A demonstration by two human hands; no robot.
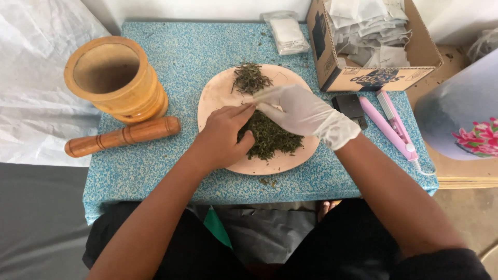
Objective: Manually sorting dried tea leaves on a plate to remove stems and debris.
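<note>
The bare left hand and gloved right hand meet over the plate, fingertips pinching dried leaves from the near heap; a smaller heap lies far. Most leaves look unsorted. On the speckled blue table: a wooden mortar, pestle, box of white sachets, pink tool. White sheeting hangs at left.

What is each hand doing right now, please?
Left hand: bare, fingers pinched at the dried herbs on the plate.
Right hand: gloved, fingers pinched together over the herbs; contents cannot be told.
</note>
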